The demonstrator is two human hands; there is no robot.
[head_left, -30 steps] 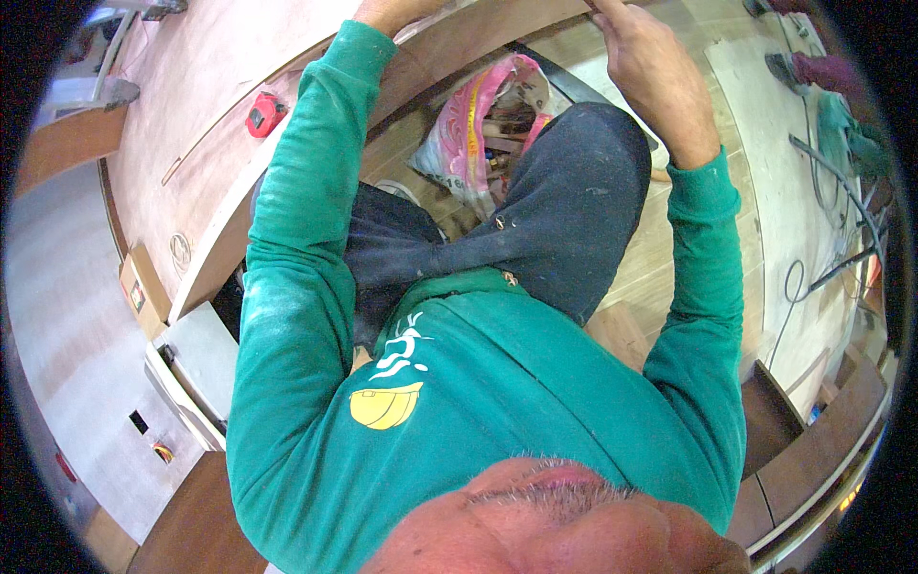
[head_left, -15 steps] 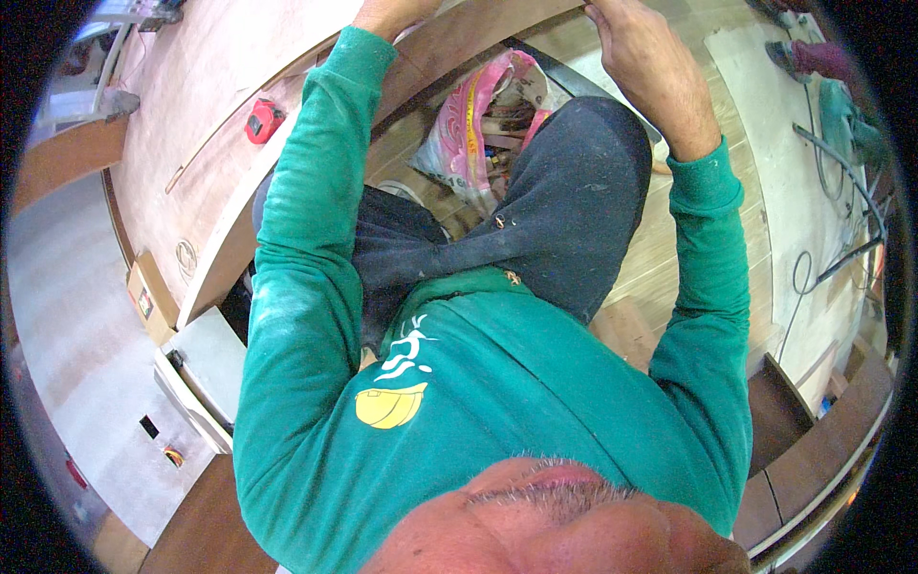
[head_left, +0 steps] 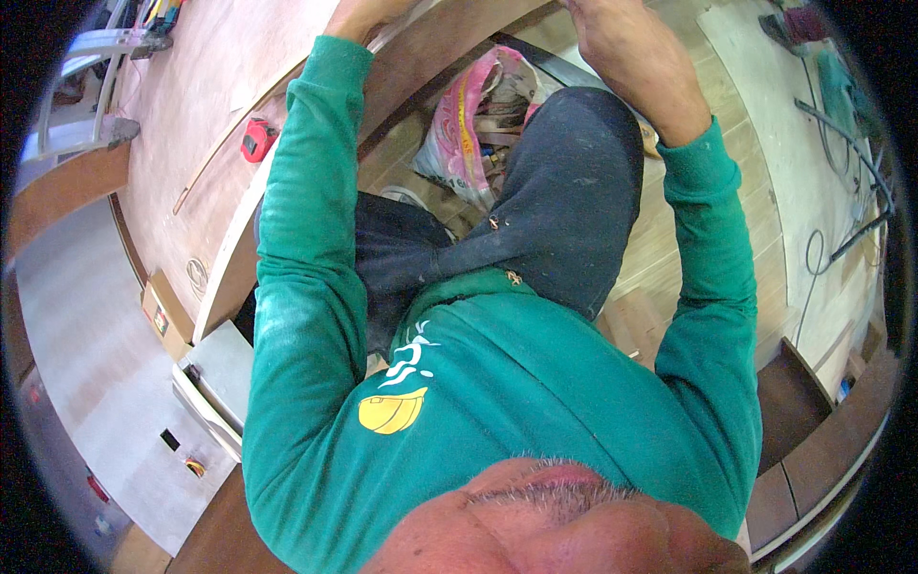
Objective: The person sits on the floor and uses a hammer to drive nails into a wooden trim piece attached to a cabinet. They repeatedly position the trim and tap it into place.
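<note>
The person's left hand (head_left: pixel 359 14) and right hand (head_left: pixel 626 53) both reached to the brown curved wooden edge strip (head_left: pixel 430 48) arching between them at the top of the view, but the fingers ran out of frame, so whether either hand was closed on it could not be told. The strip looked thin, long and springy rather than heavy, likely to flex and snap back if released. Wide-apart holds like these seemed the sound way to control it.

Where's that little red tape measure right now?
In the head view, the red tape measure lies on the wooden board at upper left, just left of the person's green left sleeve, beside a thin wooden strip.
</note>
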